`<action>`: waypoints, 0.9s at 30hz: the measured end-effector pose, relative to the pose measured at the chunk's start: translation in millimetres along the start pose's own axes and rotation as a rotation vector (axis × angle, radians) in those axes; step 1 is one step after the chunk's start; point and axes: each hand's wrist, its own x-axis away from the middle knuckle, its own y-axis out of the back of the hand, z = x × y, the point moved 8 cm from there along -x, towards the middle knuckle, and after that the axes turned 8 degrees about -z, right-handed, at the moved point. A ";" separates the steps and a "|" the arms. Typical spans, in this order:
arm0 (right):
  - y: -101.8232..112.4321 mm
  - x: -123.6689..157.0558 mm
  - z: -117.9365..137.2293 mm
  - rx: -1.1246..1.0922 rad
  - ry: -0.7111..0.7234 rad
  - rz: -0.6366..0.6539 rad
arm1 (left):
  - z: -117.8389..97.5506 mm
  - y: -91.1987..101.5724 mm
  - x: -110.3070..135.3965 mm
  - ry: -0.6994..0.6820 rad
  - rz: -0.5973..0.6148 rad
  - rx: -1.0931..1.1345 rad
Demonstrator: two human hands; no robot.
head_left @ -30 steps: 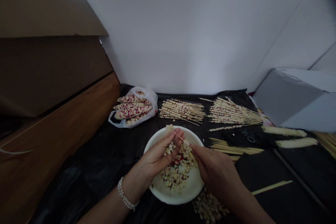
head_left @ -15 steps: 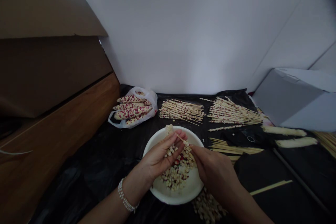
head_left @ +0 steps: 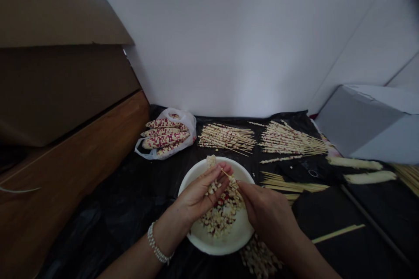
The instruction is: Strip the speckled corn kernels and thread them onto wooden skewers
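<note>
On black plastic sheeting (head_left: 108, 235), a white bowl (head_left: 218, 248) of loose corn kernels (head_left: 222, 218) sits nearest. Right hand's fingers (head_left: 245, 189) close on a bamboo skewer (head_left: 227, 175) above it; left hand's fingers (head_left: 212, 175) half-curled, grip unclear. Risk: a slipped skewer could prick the palm or scatter kernels.

You have a white bowl (head_left: 216, 246) holding cream kernels (head_left: 222, 216) flecked with dark red. The cobs (head_left: 165, 135) show the same mottling, red patches on cream, inside a white plastic bag (head_left: 186, 120). The pale skewer (head_left: 227, 174) in your right fingers (head_left: 244, 188) is straw-coloured. The plastic sheet (head_left: 98, 235) is black; the box (head_left: 369, 126) is grey.
</note>
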 end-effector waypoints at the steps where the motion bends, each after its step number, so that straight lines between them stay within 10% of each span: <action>1: -0.2 -0.1 0.0 0.003 -0.002 0.005 | 0.1 0.1 0.3 0.001 0.001 -0.003; 27: 2.3 -0.1 2.9 0.054 0.015 -0.035 | 2.6 0.8 -4.2 0.018 0.013 0.032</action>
